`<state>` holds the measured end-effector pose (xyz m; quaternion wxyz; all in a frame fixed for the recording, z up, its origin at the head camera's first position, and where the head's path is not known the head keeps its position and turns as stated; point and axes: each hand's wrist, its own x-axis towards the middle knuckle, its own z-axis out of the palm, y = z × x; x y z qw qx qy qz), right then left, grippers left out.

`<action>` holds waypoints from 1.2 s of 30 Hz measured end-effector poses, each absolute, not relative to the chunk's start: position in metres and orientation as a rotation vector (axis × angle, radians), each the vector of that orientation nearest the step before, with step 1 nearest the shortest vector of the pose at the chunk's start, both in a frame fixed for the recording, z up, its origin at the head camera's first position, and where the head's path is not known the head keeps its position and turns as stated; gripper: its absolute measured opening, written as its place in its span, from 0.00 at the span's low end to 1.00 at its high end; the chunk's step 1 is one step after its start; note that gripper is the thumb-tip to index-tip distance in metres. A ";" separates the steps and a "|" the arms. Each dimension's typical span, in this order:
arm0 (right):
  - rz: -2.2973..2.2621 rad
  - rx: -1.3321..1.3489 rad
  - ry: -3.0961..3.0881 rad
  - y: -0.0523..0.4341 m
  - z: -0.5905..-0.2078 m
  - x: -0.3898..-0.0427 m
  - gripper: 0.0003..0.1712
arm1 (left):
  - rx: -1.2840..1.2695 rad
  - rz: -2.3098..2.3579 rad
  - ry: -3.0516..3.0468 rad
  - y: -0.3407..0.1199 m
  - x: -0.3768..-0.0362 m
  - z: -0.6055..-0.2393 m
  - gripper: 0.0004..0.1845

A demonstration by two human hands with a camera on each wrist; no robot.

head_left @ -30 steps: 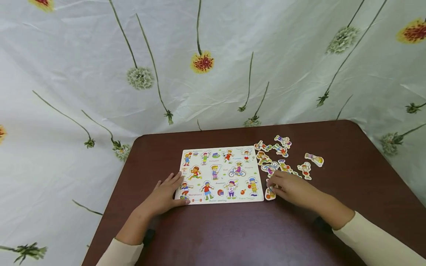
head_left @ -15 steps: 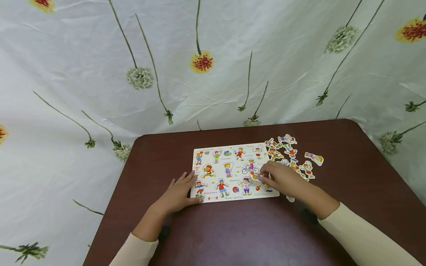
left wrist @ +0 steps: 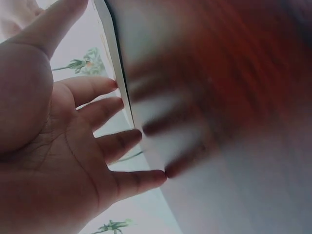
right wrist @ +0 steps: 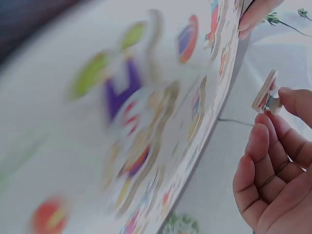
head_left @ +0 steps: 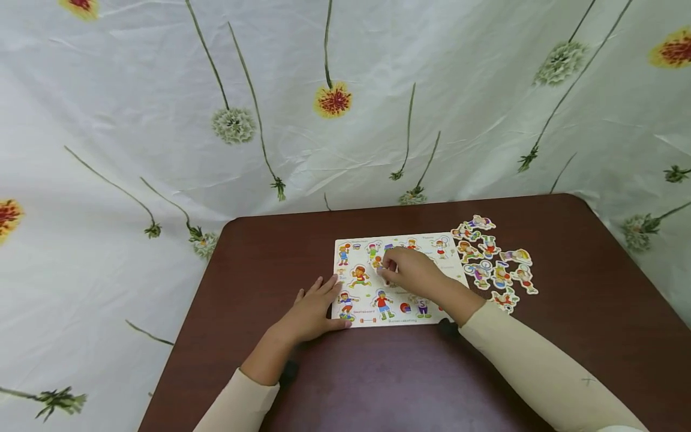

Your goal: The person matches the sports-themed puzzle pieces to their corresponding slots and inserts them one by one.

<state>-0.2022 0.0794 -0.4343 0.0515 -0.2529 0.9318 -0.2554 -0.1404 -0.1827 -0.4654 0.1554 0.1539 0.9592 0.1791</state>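
Note:
In the head view my left hand rests along the left edge of a white puzzle board printed with sporting children. Its fingers are spread, with fingertips at the board's edge in the left wrist view. My right hand is over the upper middle of the board. It pinches a small wooden puzzle piece by its knob between thumb and fingertips; an orange-and-white figure on the piece shows in the head view. The right hand and forearm hide part of the board's middle and lower right.
Several loose puzzle pieces lie in a cluster against the board's right side, some overlapping. The dark brown table ends at the back by a white floral cloth. Its rounded back corners show.
My right hand has picked a piece from the pile and carried it left over the board. The board, with my left hand at its edge, has slid right, and the loose pieces have shifted right.

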 end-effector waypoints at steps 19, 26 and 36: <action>-0.823 -0.505 2.761 -0.007 -0.450 -0.263 0.16 | 0.356 0.562 2.723 -0.189 -0.140 -0.464 0.46; -0.765 -0.436 2.767 -0.020 -0.457 -0.270 0.16 | 0.349 0.557 2.694 -0.190 -0.141 -0.461 0.47; -0.639 -0.455 2.802 -0.033 -0.463 -0.273 0.15 | 0.309 0.573 2.683 -0.192 -0.138 -0.457 0.48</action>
